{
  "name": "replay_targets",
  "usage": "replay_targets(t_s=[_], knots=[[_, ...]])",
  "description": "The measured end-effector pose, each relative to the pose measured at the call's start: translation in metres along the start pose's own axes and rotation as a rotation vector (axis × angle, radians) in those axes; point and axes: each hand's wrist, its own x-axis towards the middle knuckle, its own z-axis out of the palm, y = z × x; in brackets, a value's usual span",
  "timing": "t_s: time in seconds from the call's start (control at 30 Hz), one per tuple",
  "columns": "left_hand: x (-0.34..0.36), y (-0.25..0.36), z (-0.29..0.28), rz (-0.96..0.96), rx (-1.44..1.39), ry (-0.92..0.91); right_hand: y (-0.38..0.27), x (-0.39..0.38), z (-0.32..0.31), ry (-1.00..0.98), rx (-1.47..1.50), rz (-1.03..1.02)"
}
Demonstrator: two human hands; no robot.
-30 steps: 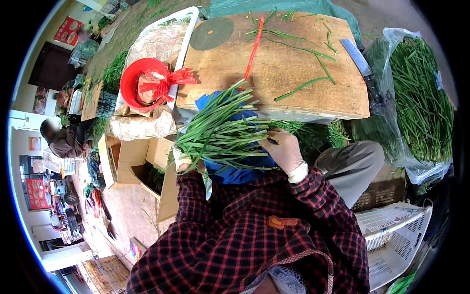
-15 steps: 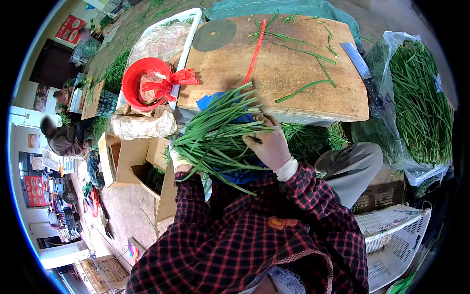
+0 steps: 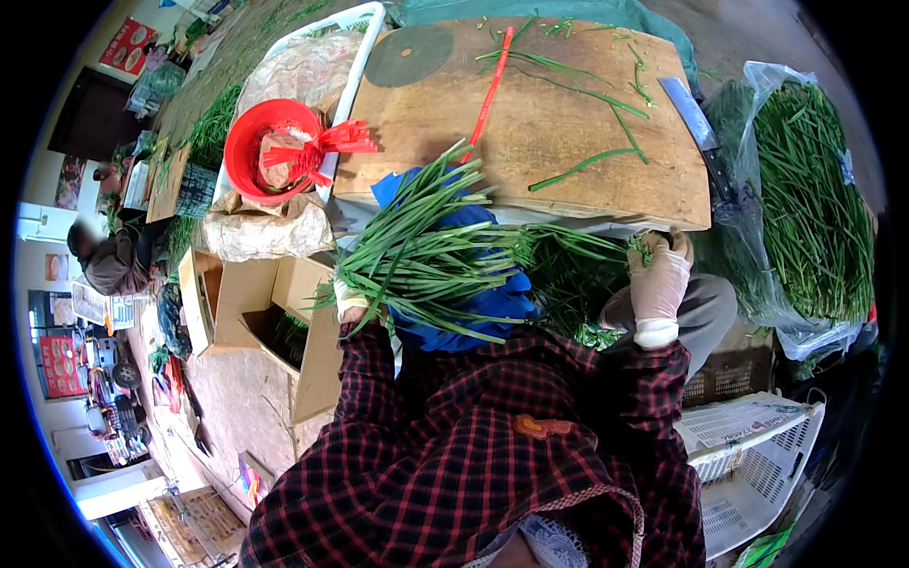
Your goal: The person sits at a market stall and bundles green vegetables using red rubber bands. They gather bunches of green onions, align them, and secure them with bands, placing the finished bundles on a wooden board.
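Note:
My left hand (image 3: 349,297), in a white glove, is closed around a thick bunch of garlic chives (image 3: 431,256) that lies across my lap over a blue cloth (image 3: 478,317). Part of that hand is hidden beneath the stalks. To the right, at the near edge of the cutting board (image 3: 578,123), my gloved right hand (image 3: 660,279) has its fingers curled on a few chive strands (image 3: 578,239) that stretch over from the bunch. A red printed strip (image 3: 490,95) lies on the board, with loose green stalks (image 3: 601,168) beside it.
A red bowl (image 3: 237,142) with red strips stands at the board's left. A knife (image 3: 689,114) lies along its right edge. Farther right is a plastic bag (image 3: 753,189) full of chives. Cardboard boxes (image 3: 241,312) stand left, a white crate (image 3: 748,502) lower right.
My right hand has moved right, away from the bunch, with strands stretched towards it. My left hand still holds the bunch. More of the blue cloth shows.

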Motion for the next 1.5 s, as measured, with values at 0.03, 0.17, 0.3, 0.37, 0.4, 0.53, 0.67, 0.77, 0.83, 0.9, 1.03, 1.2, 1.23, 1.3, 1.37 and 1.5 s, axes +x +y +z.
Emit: replay_targets(t_s=[0.03, 0.17, 0.3, 0.37, 0.4, 0.53, 0.67, 0.77, 0.83, 0.9, 1.03, 1.2, 1.23, 1.3, 1.37, 1.5], knots=[[-0.003, -0.001, 0.000, -0.006, -0.007, 0.002, 0.000, 0.000, 0.002, -0.029, 0.185, 0.064], [-0.003, 0.002, 0.001, -0.009, -0.026, 0.012, -0.079, 0.015, 0.013, -0.244, 0.666, -0.269], [-0.009, 0.009, 0.010, -0.017, -0.057, 0.024, -0.108, 0.015, 0.051, -0.487, 1.004, -0.160], [-0.009, 0.010, 0.012, -0.022, -0.071, 0.023, -0.112, 0.003, 0.056, -0.380, 1.123, -0.134], [-0.009, 0.010, 0.011, -0.025, -0.086, 0.023, -0.111, -0.004, 0.055, -0.446, 1.237, -0.009], [-0.015, 0.010, 0.011, -0.015, -0.132, 0.051, -0.077, -0.015, 0.034, -0.479, 1.836, 0.537], [-0.019, 0.011, 0.027, -0.020, -0.217, -0.031, -0.034, 0.000, -0.021, -0.079, 0.528, 0.084], [-0.017, 0.010, 0.026, -0.075, -0.372, -0.414, -0.088, 0.001, -0.040, -0.126, 0.696, -0.265], [0.010, -0.001, -0.015, 0.022, 0.043, -0.181, -0.124, -0.009, -0.024, -0.172, 0.596, -0.394], [0.020, 0.001, 0.010, -0.026, -0.129, 0.127, -0.127, -0.010, 0.011, -0.176, 0.619, -0.359], [0.043, -0.013, -0.065, 0.125, 0.216, -0.162, -0.117, -0.018, 0.028, -0.264, 1.266, 0.127], [0.035, -0.030, -0.070, 0.337, 0.804, -0.160, -0.037, 0.000, -0.001, -0.219, 0.798, 0.228], [0.034, -0.032, -0.066, 0.393, 0.923, -0.160, -0.035, -0.008, -0.003, -0.258, 0.803, 0.151], [0.032, -0.031, -0.064, 0.394, 1.015, -0.137, -0.054, -0.025, -0.006, -0.209, 0.681, -0.102], [0.024, -0.029, -0.054, 0.313, 0.883, -0.106, -0.087, -0.037, 0.002, -0.359, 0.764, -0.195], [0.021, -0.018, -0.022, 0.239, 0.598, -0.058, -0.104, -0.041, 0.036, -0.532, 1.332, 0.200]])
